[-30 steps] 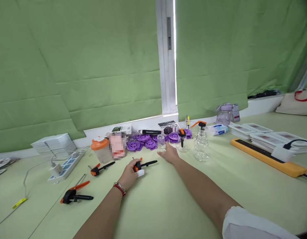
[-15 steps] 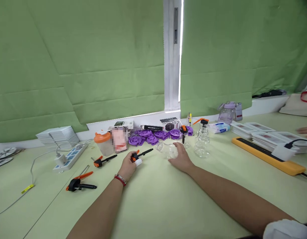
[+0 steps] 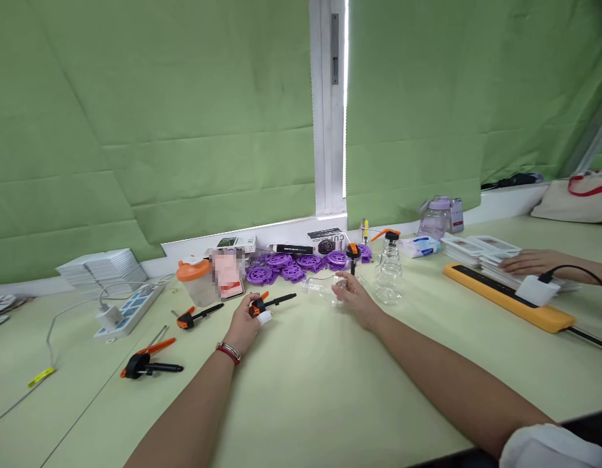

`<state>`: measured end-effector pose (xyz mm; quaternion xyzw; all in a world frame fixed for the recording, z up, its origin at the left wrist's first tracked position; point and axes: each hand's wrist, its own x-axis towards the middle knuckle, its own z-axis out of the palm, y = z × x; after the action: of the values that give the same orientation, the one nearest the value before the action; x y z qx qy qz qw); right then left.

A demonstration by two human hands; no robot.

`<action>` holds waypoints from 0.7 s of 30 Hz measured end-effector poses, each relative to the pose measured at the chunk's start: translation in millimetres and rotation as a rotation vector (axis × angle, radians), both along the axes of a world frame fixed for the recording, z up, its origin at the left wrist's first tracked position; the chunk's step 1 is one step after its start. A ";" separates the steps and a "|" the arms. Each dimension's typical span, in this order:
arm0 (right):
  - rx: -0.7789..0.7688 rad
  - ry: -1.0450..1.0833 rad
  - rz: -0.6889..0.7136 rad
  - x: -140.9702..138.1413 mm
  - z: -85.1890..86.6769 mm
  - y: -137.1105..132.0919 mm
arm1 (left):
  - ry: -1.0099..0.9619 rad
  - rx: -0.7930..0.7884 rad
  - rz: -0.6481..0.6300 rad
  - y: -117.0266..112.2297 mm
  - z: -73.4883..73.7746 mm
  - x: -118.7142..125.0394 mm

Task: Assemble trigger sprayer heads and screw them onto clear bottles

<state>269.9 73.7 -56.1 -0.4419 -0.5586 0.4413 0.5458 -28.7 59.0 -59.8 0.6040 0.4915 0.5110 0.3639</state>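
Observation:
My left hand [image 3: 243, 325] is closed on a black and orange trigger spray head [image 3: 262, 304], its black tube pointing right. White wrapping covers one fingertip. My right hand [image 3: 355, 299] grips the base end of a clear bottle [image 3: 323, 288], which lies sideways with its open neck towards the spray head. The two pieces are apart. Just right of my right hand stands another clear bottle [image 3: 387, 276] with a black and orange spray head on top. More loose spray heads lie to the left, one near [image 3: 152, 365] and one farther back [image 3: 196, 316].
Behind my hands are purple wheel-shaped pieces [image 3: 281, 261], a phone [image 3: 227, 273] and an orange-lidded cup [image 3: 194, 286]. A white power strip [image 3: 130, 315] lies left, a yellow power strip [image 3: 506, 296] right. Another person's hand [image 3: 530, 261] rests on stacked white cards [image 3: 479, 246].
The view has shifted slightly right. My right fingers have changed their hold on the bottle. The other person's hand has come in from the right onto the white cards.

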 end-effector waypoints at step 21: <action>-0.142 0.108 0.110 -21.9 6.0 -15.2 | -0.057 -0.013 -0.157 -13.6 7.4 19.2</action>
<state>248.0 58.6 -50.2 -0.4238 -0.5191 0.5320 0.5176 -9.5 45.4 -52.4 0.6235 0.4352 0.4950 0.4206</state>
